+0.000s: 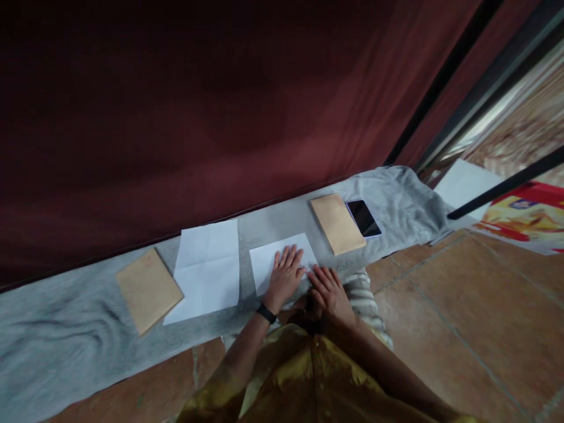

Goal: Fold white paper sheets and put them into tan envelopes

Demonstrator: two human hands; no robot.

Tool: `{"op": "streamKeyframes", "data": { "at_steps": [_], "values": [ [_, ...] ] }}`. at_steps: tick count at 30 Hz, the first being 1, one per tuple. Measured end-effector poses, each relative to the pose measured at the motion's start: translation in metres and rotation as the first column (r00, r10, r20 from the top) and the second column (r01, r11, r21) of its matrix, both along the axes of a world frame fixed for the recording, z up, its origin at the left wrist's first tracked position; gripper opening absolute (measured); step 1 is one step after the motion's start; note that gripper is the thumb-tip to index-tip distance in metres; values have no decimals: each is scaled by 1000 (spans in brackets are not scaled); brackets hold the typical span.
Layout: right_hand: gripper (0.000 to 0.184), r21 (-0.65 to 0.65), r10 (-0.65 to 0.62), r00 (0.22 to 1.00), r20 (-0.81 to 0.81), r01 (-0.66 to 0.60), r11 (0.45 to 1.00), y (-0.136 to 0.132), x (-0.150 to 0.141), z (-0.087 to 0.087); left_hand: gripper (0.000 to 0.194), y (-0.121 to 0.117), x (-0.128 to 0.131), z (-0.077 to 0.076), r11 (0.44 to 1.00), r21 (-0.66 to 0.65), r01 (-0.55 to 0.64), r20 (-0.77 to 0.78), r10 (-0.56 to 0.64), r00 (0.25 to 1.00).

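A folded white sheet of paper [262, 265] lies on the grey cloth in front of me. My left hand [285, 273] rests flat on it, fingers stretched out, with a black band on the wrist. My right hand [331, 292] lies at the sheet's lower right corner, fingers extended and holding nothing that I can see. To the left is a larger white sheet [209, 273] with a crease across it. Its lower left edge meets a brown envelope [148, 289]. Right of the folded sheet sits a second pile of brown envelopes [337, 224].
A phone [363, 218] with a dark screen lies beside the right-hand envelopes. Grey cloth [79, 329] covers the long, narrow surface. Behind it hangs a dark red curtain [220, 117]. At right are a dark metal bar [506, 183], a red and yellow printed package [529, 217] and floor tiles [458, 305].
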State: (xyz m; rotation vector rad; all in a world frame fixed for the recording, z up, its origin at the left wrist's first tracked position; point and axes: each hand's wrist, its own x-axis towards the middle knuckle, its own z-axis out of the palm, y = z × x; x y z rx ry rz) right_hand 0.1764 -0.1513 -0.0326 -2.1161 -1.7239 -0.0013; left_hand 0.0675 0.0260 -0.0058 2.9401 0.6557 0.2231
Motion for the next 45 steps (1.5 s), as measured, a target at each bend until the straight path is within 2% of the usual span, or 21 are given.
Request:
{"op": "streamKeyframes", "data": {
  "at_steps": [4,8,14,18,23,26,33,37,41,45],
  "values": [
    [52,-2,9,1000,-1,-9,1000,6,-9,4,55,-11,-13,2,999,18,-39,-5,39,999],
    [51,-10,-1,1000,-8,1,1000,9,-10,10,55,-9,-25,3,994,37,-99,-8,99,995],
    [52,-9,-47,999,-21,47,999,-2,-4,10,60,-1,-61,-3,957,76,-278,13,278,960],
    [52,31,-101,994,-32,102,994,3,-8,11,64,-2,-74,-8,931,94,-352,51,348,936],
    [53,39,-48,999,-22,49,998,30,-19,18,63,-3,-72,-12,928,106,-356,75,350,934],
    [51,47,-38,999,-23,39,998,39,-21,16,64,-3,-73,-12,924,107,-368,81,360,929],
    [53,95,-69,998,-8,69,993,36,-15,0,67,-6,-70,-10,907,97,-409,92,401,912],
    [53,94,-74,997,13,73,993,37,-17,-3,63,-6,-42,-5,926,87,-367,142,353,925],
    [52,101,-81,997,12,79,992,38,-18,-3,63,2,-18,-4,945,94,-314,108,304,947],
    [52,77,-71,997,17,70,995,36,-17,0,65,16,-28,-11,920,114,-374,88,365,927]
  ]
}}
